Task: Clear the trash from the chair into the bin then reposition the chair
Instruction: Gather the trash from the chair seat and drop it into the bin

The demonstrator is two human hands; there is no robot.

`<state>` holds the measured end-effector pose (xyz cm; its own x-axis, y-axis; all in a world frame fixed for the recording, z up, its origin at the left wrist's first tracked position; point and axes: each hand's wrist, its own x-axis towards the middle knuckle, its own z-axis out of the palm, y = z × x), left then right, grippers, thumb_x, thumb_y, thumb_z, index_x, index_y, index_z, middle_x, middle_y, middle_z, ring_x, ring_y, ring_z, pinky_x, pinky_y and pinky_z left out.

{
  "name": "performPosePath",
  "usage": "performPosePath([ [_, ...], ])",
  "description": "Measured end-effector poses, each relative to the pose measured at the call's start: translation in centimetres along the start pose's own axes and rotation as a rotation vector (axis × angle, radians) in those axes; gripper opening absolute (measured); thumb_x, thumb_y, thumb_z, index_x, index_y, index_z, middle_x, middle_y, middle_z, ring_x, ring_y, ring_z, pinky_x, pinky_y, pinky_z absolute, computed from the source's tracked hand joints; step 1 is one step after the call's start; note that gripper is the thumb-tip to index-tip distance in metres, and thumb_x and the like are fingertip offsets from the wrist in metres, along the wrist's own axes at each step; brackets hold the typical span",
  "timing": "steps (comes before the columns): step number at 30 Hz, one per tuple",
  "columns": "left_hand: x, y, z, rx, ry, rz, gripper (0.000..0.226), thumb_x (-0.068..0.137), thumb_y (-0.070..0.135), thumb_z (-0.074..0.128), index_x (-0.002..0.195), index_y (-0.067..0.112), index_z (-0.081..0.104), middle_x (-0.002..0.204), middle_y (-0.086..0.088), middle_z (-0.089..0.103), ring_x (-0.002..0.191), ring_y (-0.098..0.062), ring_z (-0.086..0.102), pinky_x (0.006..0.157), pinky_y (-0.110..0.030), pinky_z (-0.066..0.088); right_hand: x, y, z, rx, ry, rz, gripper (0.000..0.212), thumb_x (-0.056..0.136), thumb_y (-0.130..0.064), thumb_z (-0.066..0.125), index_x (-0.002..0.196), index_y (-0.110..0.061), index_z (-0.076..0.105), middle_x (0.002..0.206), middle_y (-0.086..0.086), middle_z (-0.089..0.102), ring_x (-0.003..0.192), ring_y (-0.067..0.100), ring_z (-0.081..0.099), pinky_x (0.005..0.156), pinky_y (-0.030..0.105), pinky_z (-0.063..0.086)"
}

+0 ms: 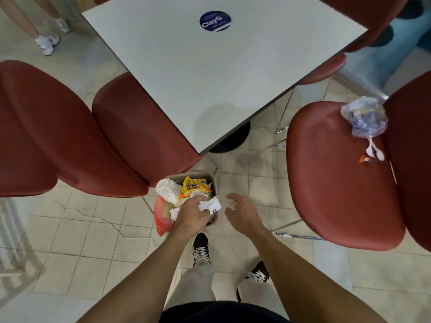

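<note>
A small beige bin (211,177) stands on the floor under the table corner, stuffed with wrappers, a yellow snack packet (193,187) on top. My left hand (193,214) is over the bin's near rim, shut on crumpled white paper (213,205). Just right of the bin, my right hand (242,209) hovers open and holds nothing. The red chair (331,178) at the right carries a crumpled clear plastic bag (365,117), white plastic spoons (374,151) and a small orange wrapper (365,158) near its backrest.
A grey table (210,73) with a round blue sticker (215,21) fills the upper middle. Two red chairs (130,131) stand at the left. Another person's legs and white shoes (47,41) are at the top left. My own feet (201,249) stand on the tiled floor.
</note>
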<state>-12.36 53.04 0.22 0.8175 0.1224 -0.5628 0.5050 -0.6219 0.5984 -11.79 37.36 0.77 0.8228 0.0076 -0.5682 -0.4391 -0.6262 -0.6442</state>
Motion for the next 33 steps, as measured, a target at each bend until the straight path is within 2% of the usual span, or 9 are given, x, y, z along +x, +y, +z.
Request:
performPosePath([
  [3, -0.6, 3.5, 1.5, -0.008, 0.004, 0.05, 0.04, 0.082, 0.009, 0.06, 0.121, 0.018, 0.063, 0.12, -0.004, 0.061, 0.108, -0.024, 0.06, 0.088, -0.027, 0.044, -0.9, 1.7, -3.6, -0.017, 0.032, -0.017, 0.04, 0.087, -0.014, 0.06, 0.126, -0.018, 0.058, 0.127, 0.007, 0.058, 0.104, 0.021, 0.06, 0.093, 0.03, 0.048],
  [5, -1.0, 5.7, 2.7, -0.001, -0.011, 0.079, 0.04, 0.082, 0.009, 0.061, 0.122, 0.017, 0.063, 0.12, -0.003, 0.062, 0.112, -0.021, 0.058, 0.089, -0.024, 0.043, -1.4, 3.1, -6.2, 0.002, 0.057, 0.004, 0.036, 0.089, -0.016, 0.058, 0.125, -0.017, 0.058, 0.123, 0.006, 0.059, 0.095, 0.016, 0.059, 0.087, 0.028, 0.049],
  [8, -1.4, 9.0, 5.4, 0.027, -0.05, 0.122, 0.04, 0.083, 0.009, 0.062, 0.123, 0.016, 0.062, 0.12, -0.004, 0.062, 0.111, -0.019, 0.058, 0.087, -0.022, 0.043, -2.5, 5.8, -10.6, 0.075, 0.123, 0.063, 0.031, 0.088, -0.014, 0.056, 0.119, -0.015, 0.061, 0.094, -0.002, 0.062, 0.079, 0.011, 0.056, 0.074, 0.026, 0.049],
  [10, -1.7, 11.0, 7.2, 0.056, -0.078, 0.144, 0.039, 0.082, 0.009, 0.063, 0.12, 0.017, 0.064, 0.12, -0.004, 0.061, 0.112, -0.02, 0.058, 0.087, -0.022, 0.043, -3.1, 7.4, -13.0, 0.103, 0.161, 0.098, 0.03, 0.086, -0.016, 0.055, 0.115, -0.018, 0.062, 0.082, -0.005, 0.061, 0.081, 0.013, 0.058, 0.08, 0.029, 0.052],
  [13, -2.1, 13.8, 9.7, 0.081, -0.143, 0.164, 0.038, 0.084, 0.012, 0.061, 0.122, 0.02, 0.062, 0.126, -0.004, 0.058, 0.115, -0.021, 0.056, 0.094, -0.028, 0.044, -3.8, 9.4, -15.9, 0.122, 0.208, 0.154, 0.034, 0.078, -0.023, 0.052, 0.109, -0.026, 0.065, 0.092, -0.001, 0.069, 0.088, 0.019, 0.064, 0.08, 0.031, 0.055],
  [21, 0.6, 23.3, 14.5, 0.2, -0.245, 0.416, 0.038, 0.087, 0.01, 0.058, 0.124, 0.014, 0.061, 0.122, -0.003, 0.06, 0.114, -0.018, 0.057, 0.091, -0.023, 0.041, -2.3, 12.0, -26.8, 0.142, 0.451, 0.19, 0.033, 0.082, -0.017, 0.056, 0.113, -0.019, 0.067, 0.108, 0.005, 0.071, 0.104, 0.023, 0.064, 0.091, 0.031, 0.05],
  [25, 2.9, 28.0, 16.3, 0.214, -0.303, 0.47, 0.037, 0.087, 0.01, 0.058, 0.123, 0.017, 0.061, 0.11, 0.002, 0.057, 0.11, -0.015, 0.057, 0.086, -0.02, 0.038, -0.9, 13.3, -31.7, 0.215, 0.537, 0.241, 0.031, 0.081, -0.021, 0.06, 0.111, -0.022, 0.067, 0.099, 0.002, 0.07, 0.097, 0.022, 0.065, 0.087, 0.029, 0.051],
  [28, 4.4, 30.9, 17.7, 0.242, -0.335, 0.486, 0.035, 0.087, 0.013, 0.062, 0.121, 0.019, 0.062, 0.114, 0.002, 0.055, 0.102, -0.012, 0.056, 0.088, -0.022, 0.042, 0.0, 14.5, -34.2, 0.24, 0.572, 0.267, 0.029, 0.082, -0.019, 0.059, 0.108, -0.023, 0.068, 0.088, -0.005, 0.063, 0.089, 0.019, 0.063, 0.082, 0.026, 0.049],
  [33, 7.3, 35.3, 21.8, 0.279, -0.339, 0.457, 0.034, 0.084, 0.016, 0.066, 0.117, 0.025, 0.064, 0.11, 0.005, 0.058, 0.098, -0.015, 0.061, 0.094, -0.035, 0.051, 2.7, 17.9, -38.2, 0.272, 0.587, 0.297, 0.029, 0.081, -0.019, 0.055, 0.107, -0.023, 0.067, 0.096, -0.003, 0.069, 0.089, 0.018, 0.064, 0.082, 0.03, 0.053],
])
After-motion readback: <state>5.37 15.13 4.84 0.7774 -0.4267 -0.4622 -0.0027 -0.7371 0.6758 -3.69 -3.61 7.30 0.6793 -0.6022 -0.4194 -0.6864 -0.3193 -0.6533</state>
